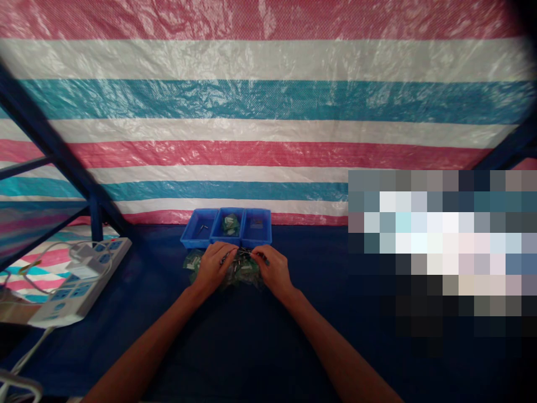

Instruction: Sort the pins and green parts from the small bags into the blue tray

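Head view: both hands meet over a heap of small clear bags [235, 274] on the tabletop [251, 347], just before three blue trays [226, 226]. Left hand [213, 268] and right hand [274, 270], equally near, pinch small dark parts [240, 256] between them.

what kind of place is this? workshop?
Likely a makeshift small-parts sorting bench: three blue bins on a dark cloth table, both hands working a pile of bagged parts, a power strip, striped tarp backdrop.
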Motion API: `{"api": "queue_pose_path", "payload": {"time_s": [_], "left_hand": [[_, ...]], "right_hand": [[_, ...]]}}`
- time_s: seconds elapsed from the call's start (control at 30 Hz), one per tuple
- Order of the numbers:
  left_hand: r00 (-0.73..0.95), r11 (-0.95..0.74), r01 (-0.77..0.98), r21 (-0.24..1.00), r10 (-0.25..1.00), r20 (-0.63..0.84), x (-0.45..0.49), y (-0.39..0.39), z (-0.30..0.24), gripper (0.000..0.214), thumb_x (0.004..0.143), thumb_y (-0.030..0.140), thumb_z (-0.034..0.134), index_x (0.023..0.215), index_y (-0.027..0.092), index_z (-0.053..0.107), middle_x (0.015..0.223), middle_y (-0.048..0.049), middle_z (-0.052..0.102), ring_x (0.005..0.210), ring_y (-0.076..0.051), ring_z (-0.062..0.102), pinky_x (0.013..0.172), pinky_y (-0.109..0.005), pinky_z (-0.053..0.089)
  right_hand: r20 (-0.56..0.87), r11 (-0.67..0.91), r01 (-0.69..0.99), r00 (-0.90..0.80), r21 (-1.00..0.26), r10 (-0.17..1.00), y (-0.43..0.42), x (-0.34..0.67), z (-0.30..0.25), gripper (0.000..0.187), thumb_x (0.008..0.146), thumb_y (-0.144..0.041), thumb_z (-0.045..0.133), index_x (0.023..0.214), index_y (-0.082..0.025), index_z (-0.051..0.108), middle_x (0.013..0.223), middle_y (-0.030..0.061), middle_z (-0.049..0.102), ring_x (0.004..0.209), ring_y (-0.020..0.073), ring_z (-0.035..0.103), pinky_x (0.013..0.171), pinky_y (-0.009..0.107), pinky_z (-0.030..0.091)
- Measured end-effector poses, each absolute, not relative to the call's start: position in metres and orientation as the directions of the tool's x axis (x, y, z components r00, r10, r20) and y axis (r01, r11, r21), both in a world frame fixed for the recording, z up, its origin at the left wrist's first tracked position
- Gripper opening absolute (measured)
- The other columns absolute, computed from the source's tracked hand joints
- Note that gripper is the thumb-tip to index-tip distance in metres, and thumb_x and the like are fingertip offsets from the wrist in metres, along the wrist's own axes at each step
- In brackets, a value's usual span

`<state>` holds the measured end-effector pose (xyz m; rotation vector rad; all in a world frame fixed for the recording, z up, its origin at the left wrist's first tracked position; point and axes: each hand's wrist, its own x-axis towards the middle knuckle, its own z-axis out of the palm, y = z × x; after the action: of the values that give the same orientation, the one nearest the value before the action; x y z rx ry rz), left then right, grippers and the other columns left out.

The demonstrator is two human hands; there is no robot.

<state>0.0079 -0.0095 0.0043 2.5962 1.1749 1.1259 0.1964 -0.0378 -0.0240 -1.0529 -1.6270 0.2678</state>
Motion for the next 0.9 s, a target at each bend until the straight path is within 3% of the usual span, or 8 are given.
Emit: {"api": "queue_pose_path", "payload": {"time_s": [0.27, 0.6, 0.67, 0.77, 0.9], "left_hand": [[0.471, -0.781, 0.534, 0.324, 0.593, 0.653, 0.005, -0.002, -0.007, 0.015, 0.089, 0.030, 0.055, 0.091, 0.020, 0.067, 0.087, -0.0043, 0.069, 0.083, -0.017, 0.061, 0.078, -0.032, 0.048], [0.401, -0.738, 0.555, 0.383, 0.641, 0.655, 0.002, -0.005, 0.002, 0.013, 0.090, 0.023, 0.051, 0.091, 0.020, 0.064, 0.087, -0.0026, 0.067, 0.086, -0.016, 0.060, 0.082, -0.030, 0.046], [0.328, -0.714, 0.607, 0.350, 0.626, 0.708, -0.001, -0.004, 0.005, 0.011, 0.089, 0.024, 0.052, 0.090, 0.020, 0.063, 0.088, -0.0029, 0.066, 0.090, -0.018, 0.059, 0.086, -0.033, 0.044], [0.105, -0.586, 0.722, 0.368, 0.618, 0.779, -0.010, 0.002, 0.010, 0.012, 0.089, 0.027, 0.051, 0.090, 0.020, 0.061, 0.099, -0.0055, 0.064, 0.103, -0.022, 0.055, 0.096, -0.042, 0.037], [-0.123, -0.335, 0.813, 0.477, 0.702, 0.702, -0.025, 0.019, 0.010, 0.019, 0.092, 0.032, 0.044, 0.090, 0.021, 0.059, 0.116, -0.0087, 0.057, 0.118, -0.028, 0.045, 0.104, -0.059, 0.021]], "right_hand": [[0.693, 0.600, 0.485, 0.016, -0.636, 0.721, -0.037, 0.192, -0.029, 0.014, 0.090, -0.021, 0.051, 0.086, -0.020, 0.064, 0.081, 0.0038, 0.067, 0.077, 0.0165, 0.062, 0.074, 0.028, 0.049], [0.721, 0.615, 0.521, 0.000, -0.592, 0.693, -0.036, 0.190, -0.027, 0.023, 0.091, -0.020, 0.047, 0.106, -0.020, 0.065, 0.097, 0.0076, 0.067, 0.090, 0.0176, 0.062, 0.084, 0.032, 0.051], [0.728, 0.571, 0.590, 0.044, -0.572, 0.684, -0.036, 0.191, -0.027, 0.024, 0.091, -0.020, 0.047, 0.108, -0.020, 0.064, 0.101, 0.0086, 0.065, 0.097, 0.0194, 0.059, 0.090, 0.036, 0.048], [0.719, 0.441, 0.703, 0.145, -0.558, 0.680, -0.035, 0.194, -0.029, 0.030, 0.091, -0.022, 0.047, 0.118, -0.019, 0.059, 0.125, 0.0130, 0.053, 0.119, 0.0255, 0.046, 0.099, 0.047, 0.039], [0.639, 0.322, 0.743, 0.180, -0.586, 0.748, -0.030, 0.196, -0.038, 0.044, 0.091, -0.025, 0.045, 0.134, -0.014, 0.046, 0.147, 0.0168, 0.028, 0.135, 0.0308, 0.026, 0.106, 0.053, 0.031]]}}
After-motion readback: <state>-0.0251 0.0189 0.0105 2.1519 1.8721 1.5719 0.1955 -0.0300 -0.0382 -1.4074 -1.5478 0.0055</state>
